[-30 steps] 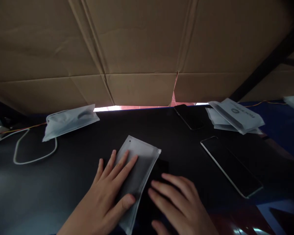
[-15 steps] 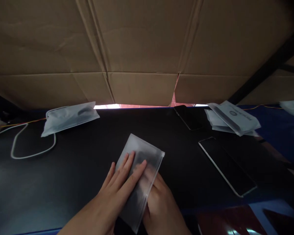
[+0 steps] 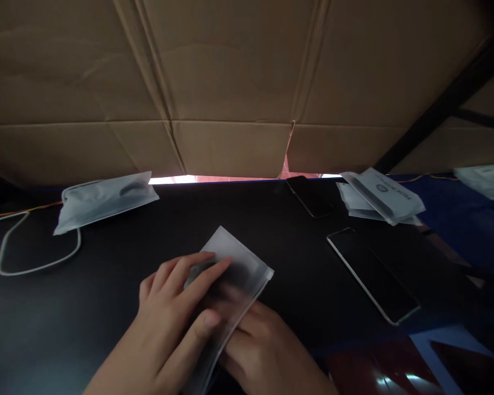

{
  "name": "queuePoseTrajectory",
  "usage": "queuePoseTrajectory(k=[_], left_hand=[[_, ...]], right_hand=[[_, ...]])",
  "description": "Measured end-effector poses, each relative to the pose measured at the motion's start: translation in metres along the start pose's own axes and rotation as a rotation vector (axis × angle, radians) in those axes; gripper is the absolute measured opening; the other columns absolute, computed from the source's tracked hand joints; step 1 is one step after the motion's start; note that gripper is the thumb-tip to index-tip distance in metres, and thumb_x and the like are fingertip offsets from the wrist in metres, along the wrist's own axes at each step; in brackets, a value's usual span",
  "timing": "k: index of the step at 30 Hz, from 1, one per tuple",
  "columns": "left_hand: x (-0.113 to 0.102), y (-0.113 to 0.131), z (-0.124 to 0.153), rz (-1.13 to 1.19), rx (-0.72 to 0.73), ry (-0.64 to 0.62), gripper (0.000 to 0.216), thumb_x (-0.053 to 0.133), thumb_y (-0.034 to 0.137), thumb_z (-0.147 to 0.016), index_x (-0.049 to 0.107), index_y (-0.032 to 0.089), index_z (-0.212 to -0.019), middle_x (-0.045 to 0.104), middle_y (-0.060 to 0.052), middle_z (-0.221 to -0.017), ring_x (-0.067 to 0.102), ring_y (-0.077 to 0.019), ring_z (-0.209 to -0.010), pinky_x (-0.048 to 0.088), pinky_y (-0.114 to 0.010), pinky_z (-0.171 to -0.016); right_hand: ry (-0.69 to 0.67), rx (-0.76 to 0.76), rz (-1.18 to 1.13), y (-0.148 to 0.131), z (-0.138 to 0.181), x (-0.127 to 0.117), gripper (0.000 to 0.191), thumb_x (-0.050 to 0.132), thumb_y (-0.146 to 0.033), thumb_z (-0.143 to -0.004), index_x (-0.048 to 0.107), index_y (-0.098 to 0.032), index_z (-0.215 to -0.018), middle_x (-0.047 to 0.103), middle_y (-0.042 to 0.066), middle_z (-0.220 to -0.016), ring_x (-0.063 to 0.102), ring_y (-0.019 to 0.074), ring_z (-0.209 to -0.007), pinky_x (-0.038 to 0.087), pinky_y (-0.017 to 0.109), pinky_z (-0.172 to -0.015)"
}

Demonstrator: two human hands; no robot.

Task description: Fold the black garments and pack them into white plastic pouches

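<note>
A frosted zip pouch [image 3: 241,258] lies tilted on the black table surface in front of me, its slider edge facing right. My left hand [image 3: 168,307] holds it from the left, with fingers pressed on the top film and the thumb near the lower part. My right hand [image 3: 267,345] reaches into the pouch through the right-hand opening. Its curled fingers show only as a blur through the film, beside a dark shape that I cannot identify.
A filled frosted pouch [image 3: 107,200] and a white cable [image 3: 39,271] lie at left. Two dark phones [image 3: 372,274] are on the right. Behind them are stacked pouches [image 3: 381,195] with printing. Cardboard [image 3: 230,71] walls off the back.
My left hand has slid left, its fingers more bent and its thumb now apart. My right hand has shifted slightly left and down inside the pouch. The view has turned a little right.
</note>
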State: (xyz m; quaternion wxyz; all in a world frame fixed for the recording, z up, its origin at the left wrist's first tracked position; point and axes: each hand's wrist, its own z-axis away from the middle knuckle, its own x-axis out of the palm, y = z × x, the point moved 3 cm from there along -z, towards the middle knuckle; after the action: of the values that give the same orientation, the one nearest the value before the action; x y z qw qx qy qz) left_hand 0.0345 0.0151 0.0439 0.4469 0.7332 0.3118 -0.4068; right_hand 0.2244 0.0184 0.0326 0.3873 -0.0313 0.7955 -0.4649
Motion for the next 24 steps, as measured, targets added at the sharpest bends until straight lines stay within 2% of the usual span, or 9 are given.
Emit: queuePoseTrajectory(k=[4,6,9,13,15,17,20,22,24], left_hand=[[-0.012,0.003,-0.037,0.004,0.091,0.033,0.043,0.053,0.045,-0.108,0.065,0.043,-0.149,0.072,-0.003,-0.146,0.069,-0.035,-0.129,0.063,-0.052,-0.097],[-0.013,0.006,-0.054,0.017,0.131,-0.004,0.04,0.053,0.045,-0.109,0.067,0.042,-0.146,0.073,-0.002,-0.145,0.071,-0.0328,-0.128,0.063,-0.051,-0.098],[-0.007,0.02,-0.075,0.017,0.213,-0.113,0.038,0.053,0.04,-0.11,0.07,0.039,-0.145,0.074,-0.003,-0.147,0.068,-0.0322,-0.136,0.059,-0.053,-0.106],[0.018,0.038,-0.097,0.084,0.239,-0.329,0.037,0.057,0.035,-0.109,0.071,0.039,-0.144,0.07,-0.002,-0.154,0.059,-0.0314,-0.149,0.049,-0.058,-0.121],[0.029,0.036,-0.103,0.079,0.193,-0.358,0.032,0.061,0.035,-0.108,0.074,0.036,-0.137,0.078,-0.004,-0.139,0.068,-0.0327,-0.138,0.045,-0.063,-0.122],[0.035,0.027,-0.104,0.053,0.135,-0.33,0.022,0.062,0.033,-0.107,0.078,0.03,-0.121,0.081,-0.004,-0.116,0.074,-0.0331,-0.118,0.043,-0.069,-0.119],[0.036,0.013,-0.099,0.039,0.038,-0.25,0.018,0.058,0.031,-0.106,0.074,0.025,-0.1,0.076,-0.004,-0.1,0.069,-0.0311,-0.1,0.043,-0.07,-0.113],[0.034,0.009,-0.096,0.055,-0.023,-0.189,0.018,0.056,0.03,-0.106,0.07,0.023,-0.095,0.073,-0.004,-0.096,0.065,-0.0292,-0.096,0.044,-0.067,-0.111],[0.033,0.01,-0.095,0.087,-0.079,-0.124,0.02,0.055,0.03,-0.106,0.067,0.023,-0.091,0.072,-0.003,-0.093,0.063,-0.0268,-0.092,0.044,-0.064,-0.112]], right_hand=[[-0.101,-0.059,-0.05,0.004,0.033,-0.011,0.031,0.073,-0.023,-0.107,0.074,-0.021,-0.138,0.073,0.002,-0.151,0.063,0.0193,-0.146,0.049,0.03,-0.124],[0.027,0.033,-0.065,0.015,0.057,-0.015,0.032,0.069,-0.014,-0.106,0.075,-0.027,-0.135,0.067,0.002,-0.158,0.06,0.0237,-0.15,0.06,0.03,-0.112],[0.145,0.173,-0.028,0.026,0.07,-0.012,0.041,0.064,-0.003,-0.1,0.082,-0.035,-0.118,0.07,0.001,-0.151,0.073,0.0238,-0.133,0.069,0.029,-0.094],[0.117,0.077,0.055,0.018,0.039,-0.008,0.047,0.058,0.001,-0.103,0.081,-0.035,-0.123,0.079,-0.004,-0.129,0.072,0.0147,-0.128,0.059,0.027,-0.112],[0.032,-0.028,0.144,0.011,0.029,-0.008,0.041,0.059,-0.008,-0.109,0.074,-0.034,-0.137,0.08,-0.007,-0.132,0.066,0.0149,-0.137,0.049,0.033,-0.126],[0.03,-0.076,0.275,0.01,0.03,-0.009,0.038,0.059,-0.015,-0.112,0.069,-0.032,-0.144,0.077,-0.006,-0.14,0.061,0.0196,-0.144,0.048,0.04,-0.128],[0.224,0.006,0.378,0.019,0.043,-0.005,0.023,0.061,-0.021,-0.111,0.077,-0.029,-0.125,0.081,0.001,-0.121,0.074,0.0232,-0.116,0.065,0.035,-0.095],[0.304,0.056,0.344,0.025,0.046,0.005,0.011,0.068,-0.024,-0.107,0.077,-0.027,-0.101,0.078,-0.001,-0.093,0.072,0.0202,-0.088,0.062,0.032,-0.075],[0.28,0.055,0.3,0.025,0.039,0.019,0.016,0.072,-0.02,-0.102,0.073,-0.026,-0.088,0.074,-0.004,-0.08,0.067,0.018,-0.077,0.056,0.03,-0.068]])
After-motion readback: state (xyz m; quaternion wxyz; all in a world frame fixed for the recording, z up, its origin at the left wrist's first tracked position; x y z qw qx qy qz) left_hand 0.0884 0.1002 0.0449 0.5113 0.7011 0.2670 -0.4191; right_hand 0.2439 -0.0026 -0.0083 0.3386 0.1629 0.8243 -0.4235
